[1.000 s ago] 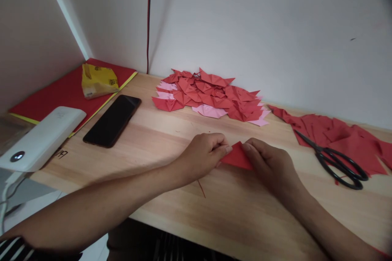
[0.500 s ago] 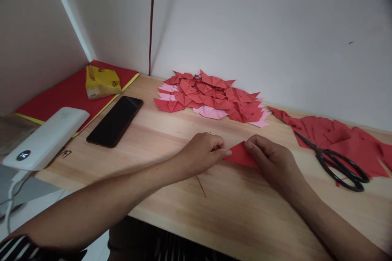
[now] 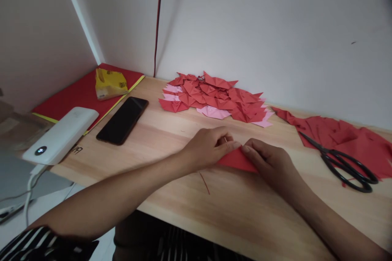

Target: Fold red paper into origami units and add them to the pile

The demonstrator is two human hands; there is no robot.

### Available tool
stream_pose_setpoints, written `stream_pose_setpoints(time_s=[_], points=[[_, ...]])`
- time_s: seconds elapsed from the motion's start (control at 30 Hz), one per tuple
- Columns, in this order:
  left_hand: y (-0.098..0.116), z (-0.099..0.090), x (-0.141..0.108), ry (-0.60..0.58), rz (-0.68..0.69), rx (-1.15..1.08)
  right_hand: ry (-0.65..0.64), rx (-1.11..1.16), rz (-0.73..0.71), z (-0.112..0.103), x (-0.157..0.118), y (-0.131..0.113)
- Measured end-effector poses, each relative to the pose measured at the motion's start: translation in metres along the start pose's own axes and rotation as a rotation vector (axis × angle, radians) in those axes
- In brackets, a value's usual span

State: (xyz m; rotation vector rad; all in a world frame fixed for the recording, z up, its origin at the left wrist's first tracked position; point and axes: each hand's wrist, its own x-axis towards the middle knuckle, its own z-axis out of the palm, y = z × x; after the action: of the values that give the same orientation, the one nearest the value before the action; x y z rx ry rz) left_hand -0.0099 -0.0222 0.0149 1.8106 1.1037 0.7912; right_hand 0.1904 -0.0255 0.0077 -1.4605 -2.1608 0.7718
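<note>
Between my two hands is a small folded piece of red paper, held just above the wooden table. My left hand pinches its upper edge between thumb and fingers. Close beside it, my right hand grips the paper's right side, thumb on top. The two thumb tips nearly meet, and my fingers hide part of the paper. A thin red paper strip lies on the table below my left hand. Behind my hands, against the wall, spreads a pile of folded red and pink paper pieces.
Black-handled scissors rest at the right, partly on a heap of red paper. On the left are a black phone, a white power bank with a cable, and a yellow packet on a red sheet. The table's front edge runs below.
My left hand has moved right along the paper, its thumb now close to the right thumb. The whole view has shifted slightly, while the table items stay put.
</note>
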Motion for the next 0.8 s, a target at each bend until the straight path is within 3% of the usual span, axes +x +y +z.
stream_pose_setpoints(time_s=[0.13,0.43,0.8], points=[[0.003,0.005,-0.003,-0.059,0.068,0.045,-0.007,0.011,-0.032,0.006,-0.004,-0.004],[0.003,0.006,-0.005,-0.039,0.11,0.039,0.002,0.0,-0.059,0.011,-0.005,-0.015],[0.005,0.009,-0.013,0.089,0.101,0.189,0.032,0.023,-0.07,0.013,-0.003,-0.015]])
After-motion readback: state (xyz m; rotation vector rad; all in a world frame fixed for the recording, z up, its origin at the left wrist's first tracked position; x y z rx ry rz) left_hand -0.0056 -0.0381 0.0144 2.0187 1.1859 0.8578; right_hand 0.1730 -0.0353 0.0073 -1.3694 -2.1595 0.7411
